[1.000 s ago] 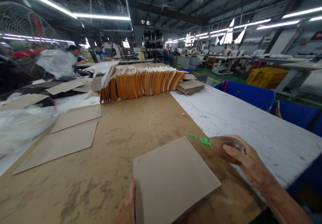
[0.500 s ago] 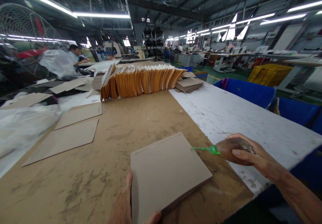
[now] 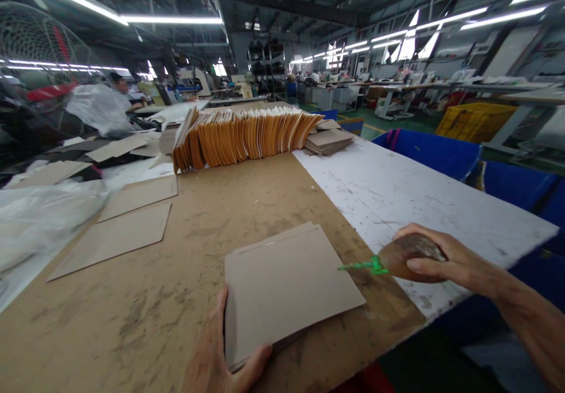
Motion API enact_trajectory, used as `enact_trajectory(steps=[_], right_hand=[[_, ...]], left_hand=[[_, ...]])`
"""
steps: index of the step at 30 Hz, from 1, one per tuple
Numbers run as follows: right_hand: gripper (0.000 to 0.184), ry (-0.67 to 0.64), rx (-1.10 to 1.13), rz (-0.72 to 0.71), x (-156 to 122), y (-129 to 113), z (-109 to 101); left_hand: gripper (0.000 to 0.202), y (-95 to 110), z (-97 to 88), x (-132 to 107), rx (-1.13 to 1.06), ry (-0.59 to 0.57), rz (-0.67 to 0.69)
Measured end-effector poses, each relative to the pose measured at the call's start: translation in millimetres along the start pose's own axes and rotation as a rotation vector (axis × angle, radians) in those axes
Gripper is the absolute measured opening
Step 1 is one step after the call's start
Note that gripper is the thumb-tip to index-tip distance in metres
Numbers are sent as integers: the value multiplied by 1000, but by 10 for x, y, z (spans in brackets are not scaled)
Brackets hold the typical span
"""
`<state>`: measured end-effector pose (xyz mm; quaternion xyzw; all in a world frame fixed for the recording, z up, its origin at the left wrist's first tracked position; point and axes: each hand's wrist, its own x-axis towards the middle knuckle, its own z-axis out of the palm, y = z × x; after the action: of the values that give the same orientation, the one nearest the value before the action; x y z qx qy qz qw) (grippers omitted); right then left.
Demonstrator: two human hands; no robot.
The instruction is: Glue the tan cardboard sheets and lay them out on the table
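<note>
A small stack of grey-brown cardboard sheets (image 3: 291, 287) lies at the near part of the table, its sheets slightly out of line along the far and left edges. My left hand (image 3: 220, 346) grips the stack's near left corner, fingers along the left side and thumb against the front edge. In my right hand (image 3: 445, 257) is a brown squeeze bottle (image 3: 408, 257), held on its side with fingers wrapped round it. Its thin green nozzle (image 3: 364, 265) points left, the tip close to the stack's right edge. Whether the tip touches the cardboard, I cannot tell.
Two flat cardboard sheets (image 3: 117, 240) lie to the left. A long row of orange-edged pieces (image 3: 247, 140) stands across the back, beside a pile of cardboard (image 3: 329, 141). Clear plastic (image 3: 48, 216) covers the left side. Blue bins (image 3: 432, 152) line the right edge.
Sheets in the stack have slid apart a little, and more edges show at the far side. My left thumb now shows more fully at the front edge. My right hand still grips the bottle.
</note>
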<state>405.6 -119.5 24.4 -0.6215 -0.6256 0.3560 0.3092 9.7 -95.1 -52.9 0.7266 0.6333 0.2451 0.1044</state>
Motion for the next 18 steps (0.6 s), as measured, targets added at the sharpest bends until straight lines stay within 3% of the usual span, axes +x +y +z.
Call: enact_trajectory(steps=[3,8,10,18], right_hand=[[40,10,-9,-36,21,23,-19],[41,-15,-29,-50,42,31,-42],[38,-17,-40,-62,36,3,-55],[37,-54,-26,-61,-2,-72,-86]], left_hand=[[73,-7,-19,4,19,52,67],[53,-120,-51,36,178,157,434],[49,-150,-59,54,215,172,518],[48,-97,-74,86,244,228,569]])
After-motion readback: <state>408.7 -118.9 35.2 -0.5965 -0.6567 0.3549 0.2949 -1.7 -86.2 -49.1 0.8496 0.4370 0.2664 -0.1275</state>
